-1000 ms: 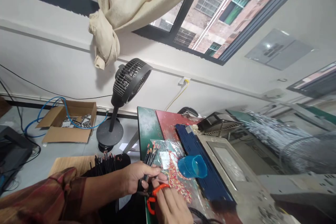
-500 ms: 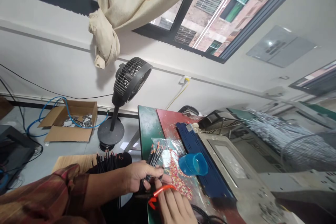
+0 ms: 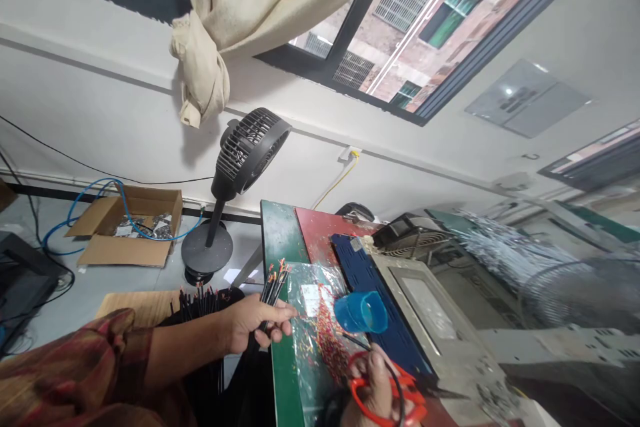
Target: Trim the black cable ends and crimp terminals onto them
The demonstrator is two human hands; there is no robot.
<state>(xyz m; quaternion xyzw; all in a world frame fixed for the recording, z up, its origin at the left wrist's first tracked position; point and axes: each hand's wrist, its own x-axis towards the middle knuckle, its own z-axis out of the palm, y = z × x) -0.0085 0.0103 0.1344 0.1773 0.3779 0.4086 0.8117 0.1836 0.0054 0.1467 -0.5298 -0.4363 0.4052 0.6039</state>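
A bundle of black cables point(image 3: 273, 288) with stripped orange and red wire ends pointing up is gripped in my left hand point(image 3: 255, 321), at the left edge of the green table. My right hand point(image 3: 375, 387) is closed around red-handled scissors point(image 3: 361, 392), whose pointed dark blade juts out to the right. A single black cable point(image 3: 395, 380) also runs through the fingers of that hand, one end reaching up-left towards a blue cup point(image 3: 361, 312). Small red and yellow trimmings point(image 3: 330, 340) lie on a clear plastic sheet point(image 3: 305, 383) between the hands.
More black cables point(image 3: 197, 303) with bared ends lie left of my forearm. A dark blue slotted panel point(image 3: 395, 340) and a beige machine point(image 3: 420, 300) stand on the right. A standing fan point(image 3: 255, 150) and an open cardboard box point(image 3: 130, 250) are beyond the table.
My hands have come apart. The right hand has moved right and down with the scissors and now has a single black cable in it. The left hand keeps the bundle, slightly further left.
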